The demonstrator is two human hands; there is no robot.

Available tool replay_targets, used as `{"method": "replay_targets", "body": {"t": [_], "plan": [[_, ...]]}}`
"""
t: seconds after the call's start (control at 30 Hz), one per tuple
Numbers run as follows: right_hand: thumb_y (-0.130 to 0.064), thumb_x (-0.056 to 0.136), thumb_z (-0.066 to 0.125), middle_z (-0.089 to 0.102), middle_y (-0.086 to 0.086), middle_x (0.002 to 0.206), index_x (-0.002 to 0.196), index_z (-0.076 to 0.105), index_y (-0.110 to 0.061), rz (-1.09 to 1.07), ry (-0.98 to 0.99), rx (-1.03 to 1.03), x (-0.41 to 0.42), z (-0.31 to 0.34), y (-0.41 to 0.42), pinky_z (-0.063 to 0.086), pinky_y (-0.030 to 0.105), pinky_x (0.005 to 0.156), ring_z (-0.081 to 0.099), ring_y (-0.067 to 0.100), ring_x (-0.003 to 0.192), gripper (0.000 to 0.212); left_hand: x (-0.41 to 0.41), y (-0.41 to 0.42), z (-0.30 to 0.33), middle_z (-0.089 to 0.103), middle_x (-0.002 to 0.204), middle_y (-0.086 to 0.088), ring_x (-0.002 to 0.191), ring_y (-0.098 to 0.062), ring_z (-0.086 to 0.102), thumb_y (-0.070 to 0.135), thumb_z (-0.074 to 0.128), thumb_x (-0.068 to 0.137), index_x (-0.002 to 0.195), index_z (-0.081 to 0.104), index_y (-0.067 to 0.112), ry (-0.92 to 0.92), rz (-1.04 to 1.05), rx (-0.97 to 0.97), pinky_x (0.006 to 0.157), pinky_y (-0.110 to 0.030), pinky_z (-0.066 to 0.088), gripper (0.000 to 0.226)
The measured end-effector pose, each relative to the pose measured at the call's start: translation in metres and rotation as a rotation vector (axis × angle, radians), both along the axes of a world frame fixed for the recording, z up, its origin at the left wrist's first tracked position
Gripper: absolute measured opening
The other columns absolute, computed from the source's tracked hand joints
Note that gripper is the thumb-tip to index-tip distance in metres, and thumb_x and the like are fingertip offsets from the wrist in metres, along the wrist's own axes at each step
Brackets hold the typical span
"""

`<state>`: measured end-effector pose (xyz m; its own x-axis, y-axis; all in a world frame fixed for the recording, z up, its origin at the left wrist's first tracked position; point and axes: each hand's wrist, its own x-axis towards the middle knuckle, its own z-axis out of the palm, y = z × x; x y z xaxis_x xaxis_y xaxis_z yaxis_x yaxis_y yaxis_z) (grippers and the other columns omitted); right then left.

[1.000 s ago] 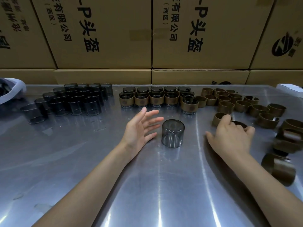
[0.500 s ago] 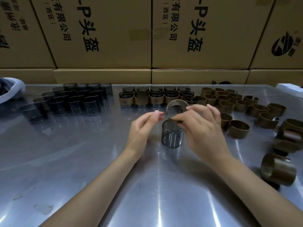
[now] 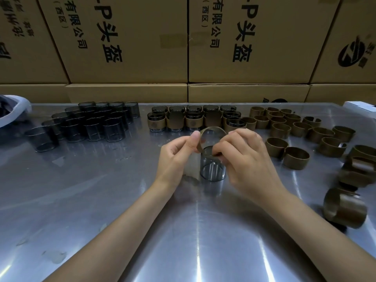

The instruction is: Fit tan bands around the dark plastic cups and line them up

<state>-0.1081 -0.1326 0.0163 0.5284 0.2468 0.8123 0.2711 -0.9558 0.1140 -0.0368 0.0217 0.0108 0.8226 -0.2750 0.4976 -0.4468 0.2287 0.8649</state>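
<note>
Banding step in hand. Left hand (image 3: 179, 153) and right hand (image 3: 244, 157), fingers pinched closed, each grip one end of an open tan band (image 3: 212, 131) tilted above the dark cup (image 3: 212, 165) at table centre. Next: lower the band squarely around the cup, then move it to the far banded row (image 3: 193, 120).

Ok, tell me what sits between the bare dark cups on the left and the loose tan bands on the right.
In the head view, the banded cups stand in rows between the bare dark cups and the loose tan bands.
</note>
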Motion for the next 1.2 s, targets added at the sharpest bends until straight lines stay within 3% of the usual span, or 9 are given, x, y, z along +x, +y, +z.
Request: {"method": "replay_targets", "body": {"t": [0.1, 0.17, 0.33, 0.47, 0.63, 0.77, 0.93, 1.03, 1.2], "plan": [[-0.001, 0.078, 0.069, 0.064, 0.008, 0.098, 0.092, 0.068, -0.01, -0.028, 0.026, -0.024, 0.0, -0.002, -0.001, 0.032, 0.04, 0.096, 0.04, 0.025, 0.108, 0.017, -0.001, -0.001, 0.001, 0.069, 0.068, 0.012, 0.068, 0.005, 0.061, 0.032, 0.065, 0.086, 0.075, 0.072, 0.018, -0.021, 0.032, 0.037, 0.067, -0.008, 0.044, 0.019], [-0.015, 0.086, 0.064, 0.057, 0.009, 0.109, 0.097, 0.065, -0.012, -0.009, 0.046, 0.07, 0.0, -0.004, 0.0, 0.034, 0.038, 0.096, 0.039, 0.024, 0.112, 0.012, -0.002, -0.002, 0.001, 0.069, 0.066, 0.012, 0.068, 0.006, 0.062, 0.024, 0.067, 0.088, 0.075, 0.073, 0.018, 0.0, 0.074, 0.029, 0.065, -0.007, 0.043, 0.016], [-0.052, 0.09, 0.045, 0.039, -0.002, 0.136, 0.135, 0.038, -0.035, 0.137, 0.247, 0.447, -0.004, -0.006, 0.002, 0.022, 0.01, 0.102, 0.032, 0.012, 0.126, 0.048, -0.007, -0.006, 0.002, 0.071, 0.066, 0.016, 0.063, 0.01, 0.06, 0.024, 0.067, 0.088, 0.073, 0.073, 0.018, 0.068, 0.1, -0.017, 0.064, -0.003, 0.042, 0.017], [-0.053, 0.092, 0.04, 0.037, -0.034, 0.126, 0.137, 0.022, -0.053, 0.247, 0.328, 0.551, -0.002, -0.012, 0.004, 0.023, 0.004, 0.098, 0.035, -0.003, 0.123, 0.048, -0.009, -0.008, -0.002, 0.073, 0.073, 0.013, 0.072, 0.007, 0.065, 0.021, 0.066, 0.088, 0.076, 0.073, 0.017, 0.051, 0.041, 0.042, 0.067, -0.005, 0.044, 0.015], [-0.055, 0.092, 0.035, 0.034, -0.04, 0.12, 0.135, 0.016, -0.062, 0.228, 0.383, 0.53, 0.002, -0.015, 0.002, 0.023, 0.003, 0.094, 0.033, -0.009, 0.118, 0.048, 0.001, -0.003, -0.007, 0.07, 0.096, 0.008, 0.093, 0.003, 0.062, 0.032, 0.059, 0.091, 0.087, 0.072, 0.01, 0.026, -0.011, 0.196, 0.083, -0.01, 0.045, 0.026], [-0.057, 0.091, 0.032, 0.032, -0.037, 0.121, 0.131, 0.008, -0.07, 0.244, 0.494, 0.619, 0.004, -0.021, 0.002, 0.028, 0.0, 0.091, 0.035, -0.018, 0.118, 0.048, 0.001, -0.01, -0.013, 0.067, 0.108, -0.006, 0.104, -0.028, 0.065, 0.052, 0.054, 0.089, 0.094, 0.06, 0.007, 0.183, -0.113, 0.263, 0.096, -0.05, 0.048, 0.046], [-0.051, 0.091, 0.033, 0.043, -0.013, 0.123, 0.128, 0.015, -0.065, 0.252, 0.575, 0.714, 0.006, -0.025, 0.002, 0.04, 0.015, 0.081, 0.049, -0.007, 0.106, 0.044, -0.001, -0.009, -0.014, 0.065, 0.102, 0.007, 0.094, -0.008, 0.061, 0.058, 0.049, 0.079, 0.11, 0.054, 0.021, 0.162, -0.154, 0.287, 0.087, -0.027, 0.049, 0.048], [-0.049, 0.091, 0.032, 0.047, -0.024, 0.114, 0.125, 0.012, -0.066, 0.261, 0.59, 0.725, 0.007, -0.026, 0.001, 0.042, 0.022, 0.081, 0.053, 0.002, 0.103, 0.043, 0.0, -0.007, -0.015, 0.058, 0.128, 0.005, 0.118, -0.006, 0.055, 0.063, 0.044, 0.081, 0.132, 0.048, 0.021, 0.181, -0.173, 0.358, 0.11, -0.036, 0.039, 0.066], [-0.05, 0.09, 0.032, 0.037, -0.049, 0.113, 0.123, 0.006, -0.073, 0.25, 0.637, 0.799, 0.009, -0.026, 0.002, 0.034, 0.009, 0.09, 0.044, -0.009, 0.115, 0.047, -0.002, -0.006, -0.01, 0.058, 0.133, 0.013, 0.127, 0.001, 0.048, 0.061, 0.039, 0.092, 0.131, 0.053, 0.033, 0.166, -0.267, 0.455, 0.114, -0.034, 0.032, 0.05]]}}
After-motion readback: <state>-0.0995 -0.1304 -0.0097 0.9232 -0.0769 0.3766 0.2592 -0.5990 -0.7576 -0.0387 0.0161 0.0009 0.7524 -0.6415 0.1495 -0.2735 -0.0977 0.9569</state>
